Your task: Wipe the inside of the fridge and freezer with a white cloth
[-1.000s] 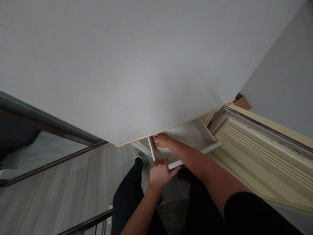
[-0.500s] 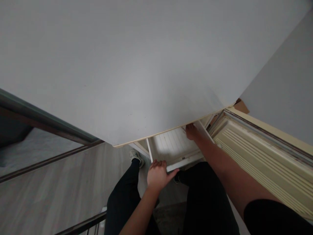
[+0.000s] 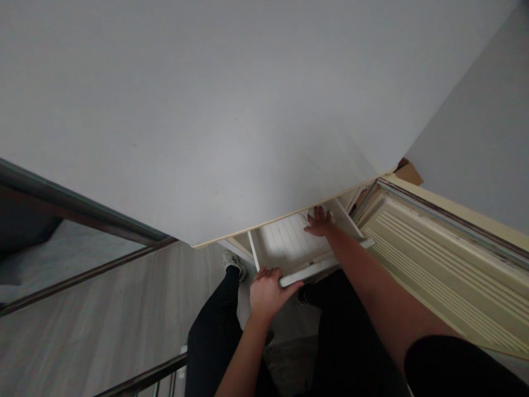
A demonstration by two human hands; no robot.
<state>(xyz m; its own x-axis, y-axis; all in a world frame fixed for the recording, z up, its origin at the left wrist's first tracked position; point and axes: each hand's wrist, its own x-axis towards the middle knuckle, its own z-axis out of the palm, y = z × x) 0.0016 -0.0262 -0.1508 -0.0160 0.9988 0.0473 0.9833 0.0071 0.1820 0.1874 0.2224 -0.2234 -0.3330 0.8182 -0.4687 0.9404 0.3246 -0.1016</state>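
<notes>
A white drawer (image 3: pixel 285 242) stands pulled out from below the white top panel. My left hand (image 3: pixel 268 289) is closed around the left end of its front edge, fingers over the top and thumb along the outer face. Inside, towards the back right, my right hand (image 3: pixel 319 221) lies with its fingers spread. Under and around those fingers is a white crumpled cloth or tissue (image 3: pixel 329 214), pressed to the drawer floor. Grooved lines run across that floor. The drawer's rear is hidden beneath the panel.
A large white top panel (image 3: pixel 231 121) overhangs the drawer. To the right is a cream ribbed door panel (image 3: pixel 438 275), with a cardboard box (image 3: pixel 409 173) behind it. A dark metal rail (image 3: pixel 144 375) is at lower left, over wood-look flooring (image 3: pixel 124 298).
My right hand has come forward from the drawer's back corner and spread its fingers, and the white cloth or tissue now shows beneath it. My left hand keeps its grip on the drawer front.
</notes>
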